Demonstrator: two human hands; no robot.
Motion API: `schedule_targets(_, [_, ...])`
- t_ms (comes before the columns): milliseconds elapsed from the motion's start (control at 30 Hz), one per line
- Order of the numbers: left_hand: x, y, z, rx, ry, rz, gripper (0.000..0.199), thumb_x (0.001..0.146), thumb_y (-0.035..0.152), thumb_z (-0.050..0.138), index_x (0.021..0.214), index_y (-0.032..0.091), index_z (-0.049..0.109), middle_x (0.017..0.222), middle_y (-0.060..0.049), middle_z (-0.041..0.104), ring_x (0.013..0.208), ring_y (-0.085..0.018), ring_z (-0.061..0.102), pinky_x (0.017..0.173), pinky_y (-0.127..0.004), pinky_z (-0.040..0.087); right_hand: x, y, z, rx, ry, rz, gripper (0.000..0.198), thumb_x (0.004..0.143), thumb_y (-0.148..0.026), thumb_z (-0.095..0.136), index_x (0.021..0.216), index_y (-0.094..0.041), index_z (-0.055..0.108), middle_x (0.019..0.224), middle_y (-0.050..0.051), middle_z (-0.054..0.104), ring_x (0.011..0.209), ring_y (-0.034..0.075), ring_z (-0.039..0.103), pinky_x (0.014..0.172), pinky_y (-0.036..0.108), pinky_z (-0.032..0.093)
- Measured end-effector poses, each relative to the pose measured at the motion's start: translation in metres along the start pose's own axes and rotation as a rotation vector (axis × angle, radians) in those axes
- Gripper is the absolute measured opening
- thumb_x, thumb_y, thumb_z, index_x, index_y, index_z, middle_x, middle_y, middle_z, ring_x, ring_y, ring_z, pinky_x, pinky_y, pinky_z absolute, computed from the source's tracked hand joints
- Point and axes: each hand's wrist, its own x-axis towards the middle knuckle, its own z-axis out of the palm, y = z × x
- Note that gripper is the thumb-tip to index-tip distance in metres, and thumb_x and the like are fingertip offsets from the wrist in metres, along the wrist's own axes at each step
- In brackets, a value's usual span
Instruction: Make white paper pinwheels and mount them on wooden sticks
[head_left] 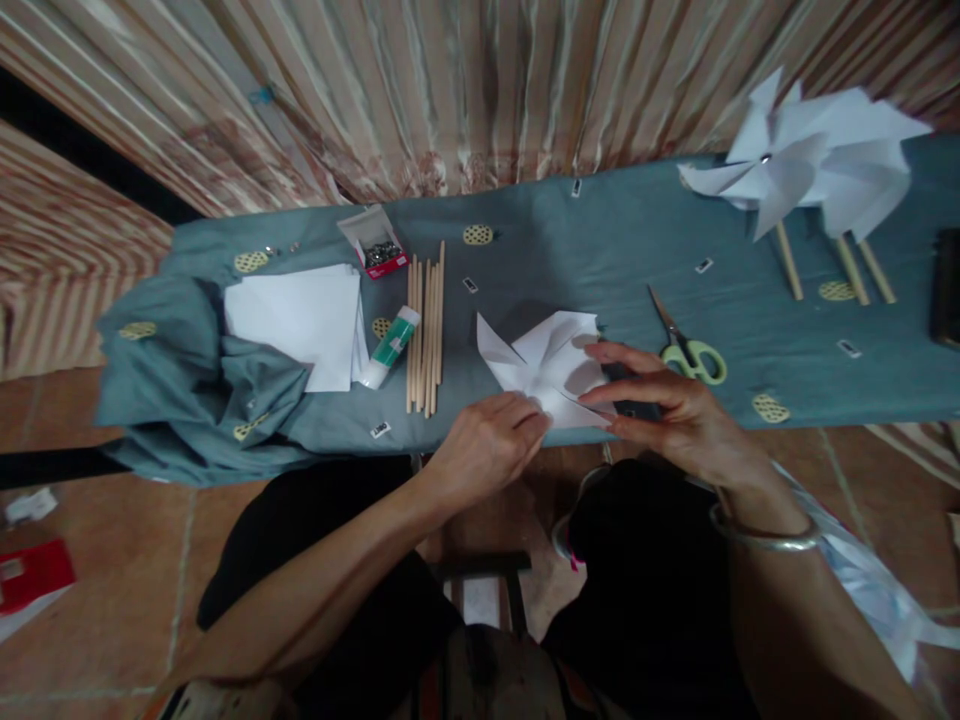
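A white paper pinwheel (551,350) without a stick lies near the front edge of the table, its blades curled up. My left hand (495,435) is closed on its front side, with the fingertips pressed together by the centre. Over the right blades my right hand (667,405) spreads its fingers apart, the fingertips touching the paper. Green-handled scissors (684,345) lie just beyond my right hand. To the left are several wooden sticks (425,335) in a row and a green and white glue stick (391,347).
A stack of white paper (296,320) sits at the left beside an open box of small metal pins (382,255). White pinwheels on sticks (787,160) lie at the back right. Bunched grey-green tablecloth (172,360) covers the left end. A pleated curtain (465,90) hangs behind.
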Motion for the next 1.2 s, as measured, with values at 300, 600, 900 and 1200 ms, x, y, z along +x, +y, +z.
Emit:
schedule_targets(300, [-0.002,-0.001,0.002,-0.015,-0.012,-0.015,0.019,0.094,0.018,0.046,0.092,0.012,0.064,0.087,-0.007,0.066,0.082,-0.017,0.062,0.072,-0.029,0.052,0.001,-0.005,0.002,0.050,-0.057,0.071,0.013,0.083,-0.035,0.068,0.092,-0.029,0.076,0.126,0.005,0.066,0.122,0.027,0.058,0.100,0.050,0.051])
schedule_targets(600, [-0.004,-0.004,0.008,-0.141,0.021,-0.117,0.023,0.095,0.018,0.044,0.107,0.013,0.062,0.092,-0.006,0.069,0.086,-0.017,0.064,0.077,-0.030,0.054,0.003,-0.014,-0.003,0.055,-0.069,0.259,0.030,0.077,-0.039,0.073,0.105,-0.029,0.074,0.106,0.002,0.075,0.103,0.025,0.068,0.096,0.041,0.053])
schedule_targets(900, [-0.005,-0.003,0.006,-0.117,0.010,-0.107,0.022,0.095,0.017,0.044,0.108,0.013,0.062,0.092,-0.007,0.068,0.087,-0.017,0.064,0.077,-0.030,0.055,0.006,-0.010,0.004,0.188,-0.019,0.202,0.023,0.079,-0.035,0.073,0.101,-0.031,0.075,0.111,0.001,0.074,0.107,0.021,0.067,0.096,0.037,0.053])
schedule_targets(1200, [-0.003,0.000,0.005,-0.049,-0.004,-0.056,0.021,0.095,0.018,0.043,0.104,0.012,0.061,0.092,-0.007,0.068,0.088,-0.018,0.063,0.078,-0.031,0.055,0.014,-0.008,0.021,0.225,0.075,0.126,0.010,0.081,-0.030,0.070,0.088,-0.027,0.076,0.105,0.003,0.075,0.102,0.020,0.068,0.093,0.036,0.053])
